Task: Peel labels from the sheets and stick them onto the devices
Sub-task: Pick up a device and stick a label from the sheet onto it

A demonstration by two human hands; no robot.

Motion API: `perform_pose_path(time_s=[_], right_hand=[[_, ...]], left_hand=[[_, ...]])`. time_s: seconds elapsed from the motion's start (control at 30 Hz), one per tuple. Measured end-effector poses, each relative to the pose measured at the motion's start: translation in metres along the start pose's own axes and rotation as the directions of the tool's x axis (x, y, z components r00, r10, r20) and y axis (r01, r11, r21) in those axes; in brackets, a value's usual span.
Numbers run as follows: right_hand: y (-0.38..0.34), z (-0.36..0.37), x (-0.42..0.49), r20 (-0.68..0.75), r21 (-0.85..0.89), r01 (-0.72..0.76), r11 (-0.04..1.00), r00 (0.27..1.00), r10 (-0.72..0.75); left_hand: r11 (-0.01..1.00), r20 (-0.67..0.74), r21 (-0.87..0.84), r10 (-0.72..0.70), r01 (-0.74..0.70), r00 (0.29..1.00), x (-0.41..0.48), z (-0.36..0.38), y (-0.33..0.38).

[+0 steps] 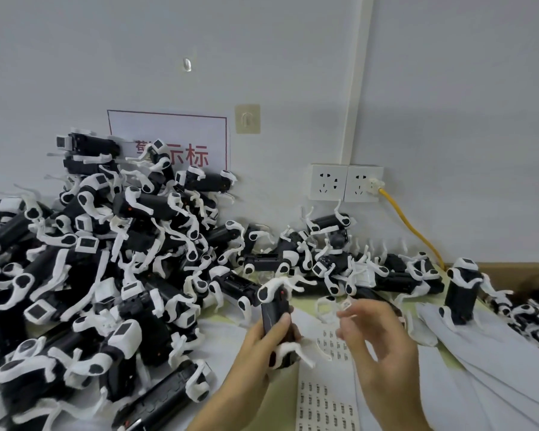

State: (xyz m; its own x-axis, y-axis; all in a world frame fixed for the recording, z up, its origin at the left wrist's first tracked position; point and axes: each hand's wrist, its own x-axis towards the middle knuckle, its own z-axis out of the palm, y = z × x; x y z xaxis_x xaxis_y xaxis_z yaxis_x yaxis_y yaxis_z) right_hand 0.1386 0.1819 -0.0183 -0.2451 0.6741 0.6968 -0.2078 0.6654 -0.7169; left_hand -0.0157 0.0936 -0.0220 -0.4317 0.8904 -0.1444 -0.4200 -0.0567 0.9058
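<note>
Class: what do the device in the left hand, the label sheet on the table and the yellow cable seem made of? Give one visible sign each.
Device: probably hard plastic; matt black body, white moulded parts, dull sheen. Label sheet: likely paper; thin, flat, printed in rows. Yellow cable: seemingly plastic or rubber sheath; smooth, bends in a curve.

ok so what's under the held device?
A label sheet lies flat below the device gripped by the left hand. The right hand, pinching a label, covers part of it.
</note>
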Motion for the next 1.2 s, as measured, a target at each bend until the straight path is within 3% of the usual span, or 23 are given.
perform_pose_path(time_s=[0.07, 0.13, 0.27, 0.4, 0.73, 0.83, 1.2], right_hand=[[0.001, 0.004, -0.003, 0.049, 0.009, -0.055, 0.998, 0.997, 0.054], [0.002, 0.007, -0.005, 0.095, -0.019, -0.072, 0.997, 0.993, 0.074], [0.005, 0.008, -0.003, 0.154, -0.012, -0.159, 0.987, 0.975, 0.159], [0.001, 0.006, 0.003, 0.166, 0.03, -0.231, 0.972, 0.961, 0.223], [0.003, 0.004, 0.004, 0.221, -0.033, -0.33, 0.943, 0.918, 0.329], [0.003, 0.004, 0.004, 0.201, -0.051, -0.353, 0.934, 0.913, 0.355], [0.006, 0.002, 0.004, 0.187, -0.143, -0.346, 0.927, 0.91, 0.369]], left_hand=[[0.98, 0.047, -0.192, -0.052, 0.06, 0.998, 0.001, 0.004, -0.002], [0.975, 0.069, -0.218, -0.032, 0.047, 0.997, 0.001, 0.008, -0.005], [0.981, 0.123, 0.038, 0.183, -0.189, 0.975, 0.002, 0.004, -0.011], [0.927, 0.163, 0.221, 0.27, -0.302, 0.949, 0.0, 0.004, -0.014], [0.892, 0.121, 0.261, 0.35, -0.37, 0.929, -0.006, 0.012, -0.014], [0.85, 0.129, 0.355, 0.367, -0.389, 0.921, -0.006, 0.011, -0.015], [0.798, 0.106, 0.469, 0.374, -0.378, 0.921, -0.001, 0.006, -0.021]])
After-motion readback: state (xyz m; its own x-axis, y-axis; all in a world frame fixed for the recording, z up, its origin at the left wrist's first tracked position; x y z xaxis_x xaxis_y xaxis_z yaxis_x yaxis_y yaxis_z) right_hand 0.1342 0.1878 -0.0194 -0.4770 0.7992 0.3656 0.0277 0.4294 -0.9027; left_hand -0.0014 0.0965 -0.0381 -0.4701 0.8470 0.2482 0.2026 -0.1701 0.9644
